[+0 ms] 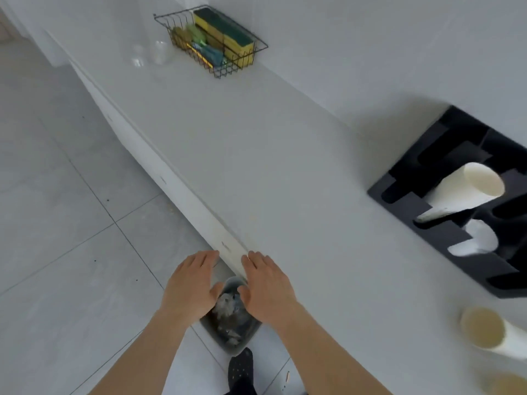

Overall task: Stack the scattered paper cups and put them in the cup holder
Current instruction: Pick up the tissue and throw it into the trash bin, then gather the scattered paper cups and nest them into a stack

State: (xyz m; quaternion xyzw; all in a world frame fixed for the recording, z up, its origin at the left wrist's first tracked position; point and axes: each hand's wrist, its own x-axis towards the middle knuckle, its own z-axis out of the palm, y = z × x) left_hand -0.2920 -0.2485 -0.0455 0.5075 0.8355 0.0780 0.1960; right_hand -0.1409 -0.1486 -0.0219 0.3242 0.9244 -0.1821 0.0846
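Head view, looking down: fingers of the left hand [191,283] spread flat and empty, palm down, over the floor just beside the table [285,166] edge. Fingers of the right hand [269,286] likewise stretched out, loosely together, holding nothing, tips at the table's front edge. Between and below both hands, on the tiled floor [57,223], a small grey waste bin [231,323] with crumpled rubbish inside; just below it, a dark dotted sock [241,366]. Out on the table, far right, a black cup holder [456,201] with a stack of white paper cups [467,189] lying tilted in one slot and a smaller white piece [479,238] in the next slot. Nearer, at the right edge, a stained paper cup [484,332] on its side, mouth towards the camera; another blurred cup [507,383] at the bottom corner. Far up the table, a wire basket [216,44] holding yellow-green sponges [225,35], with clear plastic cups [159,52] just beside it on the left.
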